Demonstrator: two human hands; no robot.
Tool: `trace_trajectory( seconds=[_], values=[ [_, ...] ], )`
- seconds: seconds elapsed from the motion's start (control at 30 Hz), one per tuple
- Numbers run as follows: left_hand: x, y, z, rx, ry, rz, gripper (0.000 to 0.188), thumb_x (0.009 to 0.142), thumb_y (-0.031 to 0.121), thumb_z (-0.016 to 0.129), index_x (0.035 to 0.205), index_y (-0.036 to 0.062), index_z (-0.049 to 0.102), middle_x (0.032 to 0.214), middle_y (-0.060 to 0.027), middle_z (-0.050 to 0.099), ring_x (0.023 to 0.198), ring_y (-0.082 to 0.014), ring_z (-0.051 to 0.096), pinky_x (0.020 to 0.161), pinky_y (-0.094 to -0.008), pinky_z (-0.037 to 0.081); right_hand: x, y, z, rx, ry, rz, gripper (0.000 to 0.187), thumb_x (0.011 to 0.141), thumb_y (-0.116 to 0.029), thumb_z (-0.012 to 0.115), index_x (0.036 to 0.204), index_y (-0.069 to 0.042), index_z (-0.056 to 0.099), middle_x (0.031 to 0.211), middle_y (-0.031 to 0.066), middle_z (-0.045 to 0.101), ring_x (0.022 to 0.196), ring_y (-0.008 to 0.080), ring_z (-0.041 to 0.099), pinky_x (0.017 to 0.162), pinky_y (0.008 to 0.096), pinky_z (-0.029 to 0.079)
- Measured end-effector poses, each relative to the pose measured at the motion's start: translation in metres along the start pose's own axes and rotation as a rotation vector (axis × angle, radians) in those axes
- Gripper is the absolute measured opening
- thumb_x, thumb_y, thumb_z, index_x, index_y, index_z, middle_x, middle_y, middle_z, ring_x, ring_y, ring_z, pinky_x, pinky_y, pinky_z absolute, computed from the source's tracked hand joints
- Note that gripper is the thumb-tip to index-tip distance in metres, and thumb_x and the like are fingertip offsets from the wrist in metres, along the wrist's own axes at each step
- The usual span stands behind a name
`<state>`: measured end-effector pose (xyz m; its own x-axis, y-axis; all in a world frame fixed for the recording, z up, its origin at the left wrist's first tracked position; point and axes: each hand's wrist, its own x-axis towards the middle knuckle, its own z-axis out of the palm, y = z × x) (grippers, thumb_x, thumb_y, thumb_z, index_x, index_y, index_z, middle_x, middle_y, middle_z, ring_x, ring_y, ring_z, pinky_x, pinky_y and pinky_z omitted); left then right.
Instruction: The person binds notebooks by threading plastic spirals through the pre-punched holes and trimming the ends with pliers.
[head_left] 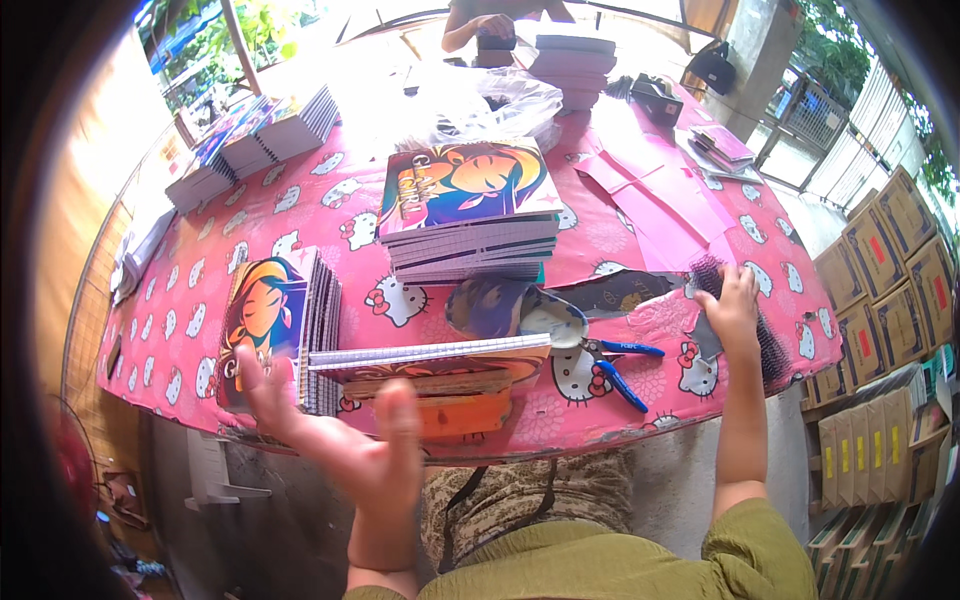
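My left hand (345, 445) is raised in front of the near table edge, fingers spread, holding nothing. Just beyond it, a notebook (430, 358) lies with its white page edge toward the upper side, propped on an orange-and-brown block (465, 412). At the right, my right hand (735, 308) has its fingers curled over a bundle of black binding coils (772, 350); its fingertips are partly hidden. Blue-handled pliers (625, 372) lie between the block and my right hand. A stack of spiral-bound notebooks (262, 325) with an illustrated cover stands to the left.
A taller notebook pile (470, 225) sits mid-table, with more notebooks (255, 135) at far left. Pink sheets (665, 205) lie at right on the pink patterned tablecloth (190, 280). Across the table is another person's hand (492, 27). Cardboard boxes (880, 260) are stacked right of the table.
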<state>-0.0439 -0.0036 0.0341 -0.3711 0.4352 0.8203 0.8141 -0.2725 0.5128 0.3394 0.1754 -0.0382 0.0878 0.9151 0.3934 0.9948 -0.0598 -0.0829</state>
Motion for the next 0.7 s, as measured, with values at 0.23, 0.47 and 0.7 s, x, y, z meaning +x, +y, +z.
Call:
trace_trajectory(
  seconds=[0.23, 0.47, 0.7],
  values=[
    [-0.002, 0.020, 0.040, 0.278, -0.645, 0.282, 0.049, 0.091, 0.034, 0.061, 0.133, 0.0118, 0.052, 0.135, -0.0121, 0.049, 0.127, -0.0251, 0.044, 0.112, -0.0550, 0.010, 0.017, 0.036, 0.012, 0.096, -0.018, -0.055, 0.014, 0.087, -0.011, 0.061, 0.095, 0.000, 0.063, 0.095, 0.0214, 0.060, 0.086, 0.0386, 0.061, 0.078, 0.0442, 0.050],
    [-0.004, 0.012, 0.041, -0.070, -0.502, 0.159, 0.019, 0.075, 0.019, 0.077, 0.091, 0.0111, 0.071, 0.099, -0.0038, 0.068, 0.098, -0.0206, 0.062, 0.094, -0.0444, 0.032, -0.001, -0.034, -0.028, 0.285, -0.022, -0.260, 0.018, 0.087, -0.006, 0.061, 0.103, -0.002, 0.068, 0.099, 0.0179, 0.061, 0.082, 0.0311, 0.065, 0.073, 0.0390, 0.052],
    [-0.022, 0.011, 0.029, -0.145, -0.391, 0.265, 0.023, 0.069, 0.015, 0.081, 0.090, 0.0116, 0.072, 0.100, -0.0030, 0.066, 0.098, -0.0239, 0.061, 0.092, -0.0413, 0.033, -0.068, -0.142, -0.106, 1.067, -0.170, -0.704, 0.028, 0.071, 0.002, 0.076, 0.098, -0.004, 0.073, 0.089, 0.0107, 0.065, 0.072, 0.0178, 0.064, 0.062, 0.0286, 0.052]
  ],
)
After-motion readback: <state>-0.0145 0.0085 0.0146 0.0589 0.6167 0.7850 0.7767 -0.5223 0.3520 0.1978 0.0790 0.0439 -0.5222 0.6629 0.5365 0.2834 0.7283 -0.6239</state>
